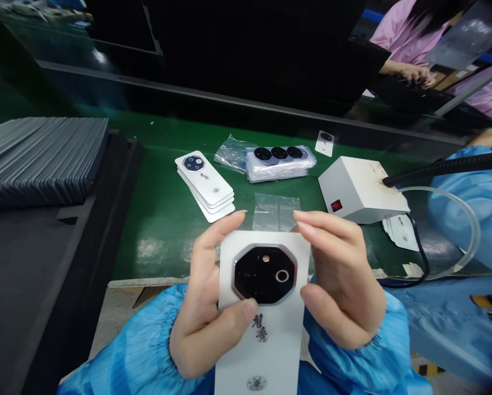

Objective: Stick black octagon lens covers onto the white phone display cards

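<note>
We see a white card [264, 351] with black characters and a black octagonal lens piece [264, 274] rimmed in silver. Beyond the card lies a green mat [163, 241]; right of the card, a white box [358, 189] shows a red switch [336, 205].

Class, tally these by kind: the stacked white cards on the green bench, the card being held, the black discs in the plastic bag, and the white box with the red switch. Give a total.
Stacked white cards: 4
Held white card: 1
Black discs: 3
White box: 1
Total: 9
</note>
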### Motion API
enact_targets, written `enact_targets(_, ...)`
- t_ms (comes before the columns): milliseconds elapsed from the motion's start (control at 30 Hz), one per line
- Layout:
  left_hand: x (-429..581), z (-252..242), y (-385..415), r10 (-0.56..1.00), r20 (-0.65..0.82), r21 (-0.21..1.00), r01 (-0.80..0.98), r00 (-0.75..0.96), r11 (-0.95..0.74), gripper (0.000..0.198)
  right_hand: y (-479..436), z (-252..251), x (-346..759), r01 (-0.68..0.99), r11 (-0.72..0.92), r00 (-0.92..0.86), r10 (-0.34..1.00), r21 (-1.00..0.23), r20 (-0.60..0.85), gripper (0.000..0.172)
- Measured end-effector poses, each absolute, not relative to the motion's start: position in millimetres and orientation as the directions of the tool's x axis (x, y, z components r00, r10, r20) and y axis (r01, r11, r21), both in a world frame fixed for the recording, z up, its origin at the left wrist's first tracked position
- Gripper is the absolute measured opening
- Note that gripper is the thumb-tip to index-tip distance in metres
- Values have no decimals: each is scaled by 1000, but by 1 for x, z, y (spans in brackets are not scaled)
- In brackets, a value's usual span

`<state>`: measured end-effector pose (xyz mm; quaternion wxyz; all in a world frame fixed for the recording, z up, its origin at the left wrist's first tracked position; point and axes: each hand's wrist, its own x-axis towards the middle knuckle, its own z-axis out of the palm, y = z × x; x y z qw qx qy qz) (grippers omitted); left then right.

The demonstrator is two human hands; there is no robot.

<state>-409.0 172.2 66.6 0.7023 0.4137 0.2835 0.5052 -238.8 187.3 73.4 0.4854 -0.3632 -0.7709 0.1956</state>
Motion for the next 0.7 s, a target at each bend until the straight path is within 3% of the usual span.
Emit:
enact_targets(100, -409, 62, 172, 952, -45, 904, -394, 302, 168, 59, 191, 73, -238, 278, 524, -220, 850, -805, 478, 33)
enact_targets(267, -406, 60, 170, 956, 4, 935, -341, 293, 101, 56, 194, 71, -240, 204, 465, -233, 878, -861, 419, 2)
enact_targets(500, -401, 51, 176, 968, -83, 947, -284, 237, 150, 56, 194, 58, -241, 130, 346, -172, 931, -929, 323, 6)
enact_targets(700, -404, 45, 192, 950, -129, 976, -134, 286, 173, 16, 201, 56, -241, 94, 301, -96, 952, -949, 292, 10)
